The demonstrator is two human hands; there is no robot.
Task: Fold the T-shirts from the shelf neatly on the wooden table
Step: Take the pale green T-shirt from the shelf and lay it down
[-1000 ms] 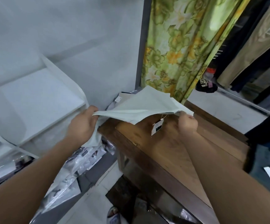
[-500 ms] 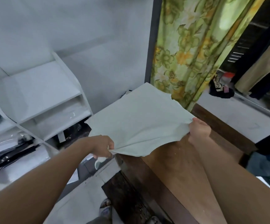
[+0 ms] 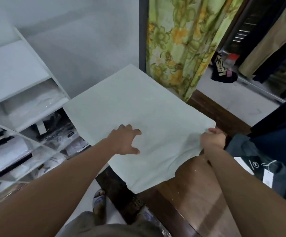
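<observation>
pale green t-shirt (image 3: 138, 120) spread over wooden table's (image 3: 198, 194) far-left corner, overhanging. left hand (image 3: 125, 141) flat, fingers splayed, pressing; right hand (image 3: 212, 138) pinches right edge. risk: overhang drags the shirt off the table.

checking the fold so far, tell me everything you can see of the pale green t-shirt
The pale mint-green cotton-looking T-shirt lies spread nearly flat over the far end of the dark wooden table, with a plain side up and light creases towards its near edge, which curls unevenly. The left hand rests flat on its middle, and the right hand pinches its right corner.
</observation>
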